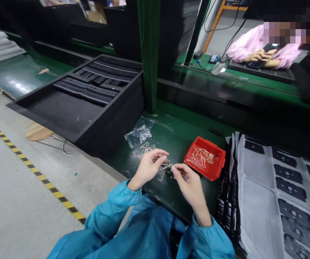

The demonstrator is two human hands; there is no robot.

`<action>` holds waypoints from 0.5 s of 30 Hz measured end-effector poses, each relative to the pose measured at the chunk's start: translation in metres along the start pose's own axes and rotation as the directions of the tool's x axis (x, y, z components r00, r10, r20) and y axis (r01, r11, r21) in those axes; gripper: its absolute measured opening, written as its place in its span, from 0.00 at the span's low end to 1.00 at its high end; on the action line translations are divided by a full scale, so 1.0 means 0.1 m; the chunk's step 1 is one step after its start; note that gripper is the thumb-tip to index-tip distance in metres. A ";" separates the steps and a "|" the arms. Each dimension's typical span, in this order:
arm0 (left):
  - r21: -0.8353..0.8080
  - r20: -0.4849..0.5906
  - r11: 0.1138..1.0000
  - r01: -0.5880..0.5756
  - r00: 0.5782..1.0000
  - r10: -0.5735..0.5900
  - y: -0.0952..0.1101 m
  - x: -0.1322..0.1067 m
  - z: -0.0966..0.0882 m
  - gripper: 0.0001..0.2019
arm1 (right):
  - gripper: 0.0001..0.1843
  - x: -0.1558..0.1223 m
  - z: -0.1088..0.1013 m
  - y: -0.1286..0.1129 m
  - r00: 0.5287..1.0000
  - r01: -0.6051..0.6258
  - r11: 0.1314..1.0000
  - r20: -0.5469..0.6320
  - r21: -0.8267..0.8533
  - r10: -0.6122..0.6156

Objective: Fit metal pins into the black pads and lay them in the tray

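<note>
My right hand (189,181) is closed in a pinch on a small thin metal strip (167,167), which juts out to the left from its fingertips. Facing it, my left hand (149,166) has its fingers stretched forward, thumb close to the index finger, and nothing shows between them. Beneath and beyond both hands, a loose pile of bent metal strips (144,148) and tiny dark parts lies on the green tabletop (168,124). Several similar strips fill a red tray (217,174) to the right of my right hand. My hands partly hide the pile.
A clear plastic bag (140,132) lies behind the pile. On the left stands a large black bin (111,126) with ribbed black pieces. Stacked sheets (256,180) with black plates lie at right. A green post (149,54) rises ahead; a person in pink (248,45) works beyond.
</note>
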State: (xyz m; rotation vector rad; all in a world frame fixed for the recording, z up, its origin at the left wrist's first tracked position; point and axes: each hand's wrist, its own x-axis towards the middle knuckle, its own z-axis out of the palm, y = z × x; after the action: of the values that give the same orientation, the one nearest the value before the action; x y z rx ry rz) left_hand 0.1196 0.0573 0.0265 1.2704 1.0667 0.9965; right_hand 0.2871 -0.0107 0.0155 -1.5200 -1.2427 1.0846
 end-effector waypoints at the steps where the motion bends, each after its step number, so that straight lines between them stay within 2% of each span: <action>1: 0.024 -0.020 1.000 -0.016 1.000 0.017 0.00 0.00 -0.01 0.08 | 0.18 -0.01 -0.02 0.01 1.000 -0.007 1.000 0.005 -0.018 0.007; 6: 0.167 -0.102 0.980 -0.107 0.987 0.125 0.05 0.01 -0.04 0.07 | 0.17 -0.05 -0.07 -0.01 0.999 -0.041 0.993 -0.035 -0.110 0.037; 10: 0.213 -0.049 0.966 -0.150 0.985 0.164 0.11 0.00 -0.03 0.07 | 0.20 -0.02 -0.01 -0.06 0.998 -0.038 0.996 -0.046 -0.086 0.034; 15: 0.188 -0.012 0.972 -0.139 0.989 0.144 0.12 0.01 0.00 0.07 | 0.21 0.01 0.02 -0.04 0.999 -0.038 0.999 -0.021 -0.018 0.038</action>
State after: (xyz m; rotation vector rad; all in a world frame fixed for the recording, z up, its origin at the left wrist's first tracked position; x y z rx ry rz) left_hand 0.1204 0.0589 0.0383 1.5081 1.1219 1.0403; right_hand 0.2842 -0.0093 0.0184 -1.5707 -1.2172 1.0820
